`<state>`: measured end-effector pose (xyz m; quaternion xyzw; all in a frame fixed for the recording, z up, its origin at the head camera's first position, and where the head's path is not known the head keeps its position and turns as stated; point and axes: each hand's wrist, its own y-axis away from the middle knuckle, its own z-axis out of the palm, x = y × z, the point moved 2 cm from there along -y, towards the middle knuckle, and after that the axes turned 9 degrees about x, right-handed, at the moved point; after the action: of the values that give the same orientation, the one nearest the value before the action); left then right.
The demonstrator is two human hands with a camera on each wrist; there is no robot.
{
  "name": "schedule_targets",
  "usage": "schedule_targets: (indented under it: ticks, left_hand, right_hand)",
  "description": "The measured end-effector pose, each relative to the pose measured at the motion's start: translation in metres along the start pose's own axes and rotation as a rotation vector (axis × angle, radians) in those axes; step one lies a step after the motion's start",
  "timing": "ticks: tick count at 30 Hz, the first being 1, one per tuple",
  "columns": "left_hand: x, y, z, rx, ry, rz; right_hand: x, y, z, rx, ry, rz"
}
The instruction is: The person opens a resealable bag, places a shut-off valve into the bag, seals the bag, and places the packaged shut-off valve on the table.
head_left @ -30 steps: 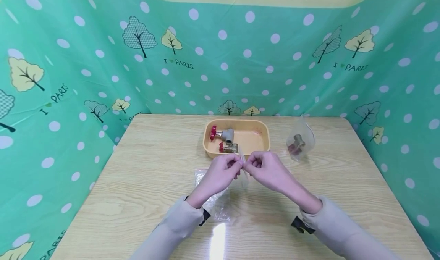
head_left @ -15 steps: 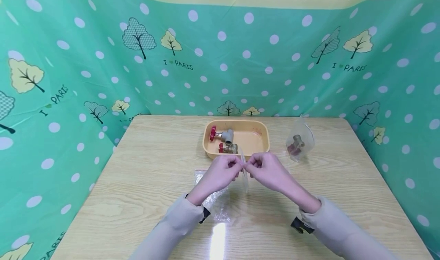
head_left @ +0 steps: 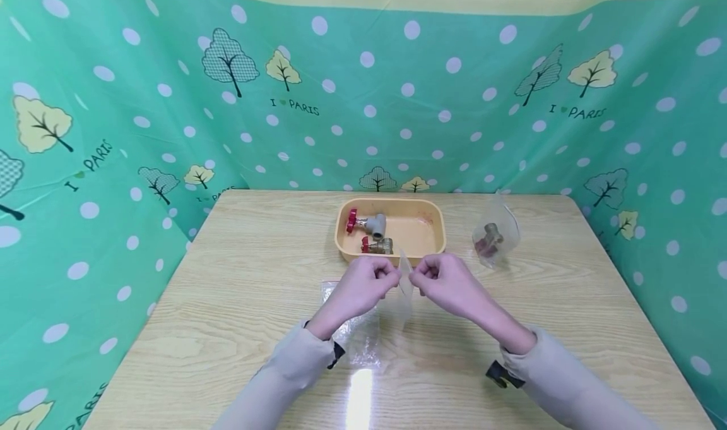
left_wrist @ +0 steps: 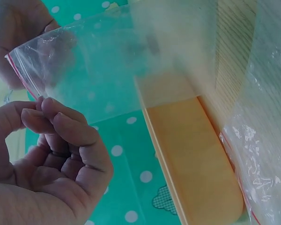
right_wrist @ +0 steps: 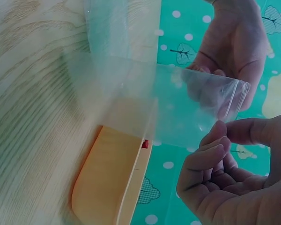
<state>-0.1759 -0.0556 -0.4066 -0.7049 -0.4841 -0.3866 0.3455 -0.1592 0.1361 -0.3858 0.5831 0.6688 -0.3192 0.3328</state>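
Note:
A clear zip bag with a red-edged mouth [left_wrist: 107, 70] hangs between my two hands in front of the tan tray [head_left: 434, 244]. My left hand [head_left: 365, 285] pinches one side of its mouth with thumb and fingertips. From the other side, my right hand [head_left: 445, 285] pinches the mouth the same way. The bag [head_left: 404, 297] looks flat, with nothing visible inside. Inside the tray lie a grey valve with a red handwheel [head_left: 375, 223] and a smaller brass-coloured valve with a red handle [head_left: 384, 245].
Flat on the table by my left forearm lie clear plastic bags [head_left: 363, 345], partly hidden by that arm. To the right of the tray stands a clear bag holding a valve [head_left: 490, 239]. A green printed cloth [head_left: 341, 127] rises behind the wooden table [head_left: 238, 278].
My hands have drawn slightly apart, the right one shifting a little to the right. The bag's upper part now shows wider between them. Tray and valves stay put.

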Motion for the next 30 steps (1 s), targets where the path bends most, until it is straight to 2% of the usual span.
schedule_targets:
  ticks: [5, 10, 17, 25, 30]
  left_hand:
    - [-0.001, 0.001, -0.004, 0.027, -0.027, -0.002]
    - [0.001, 0.003, -0.01, 0.061, -0.095, 0.019]
    - [0.003, 0.002, -0.017, 0.035, -0.201, 0.07]
    - [-0.002, 0.002, -0.017, 0.007, -0.157, 0.092]
    - [-0.019, -0.003, -0.008, -0.072, -0.079, 0.119]
  right_hand:
    - [0.005, 0.002, -0.003, 0.014, 0.014, 0.02]
    - [0.01, 0.002, -0.007, 0.03, 0.045, 0.031]
    - [0.014, 0.001, -0.013, 0.04, 0.073, 0.04]
    - [0.012, 0.0, -0.009, 0.006, 0.074, 0.046]
    - [0.013, 0.0, -0.009, -0.015, 0.066, 0.039]
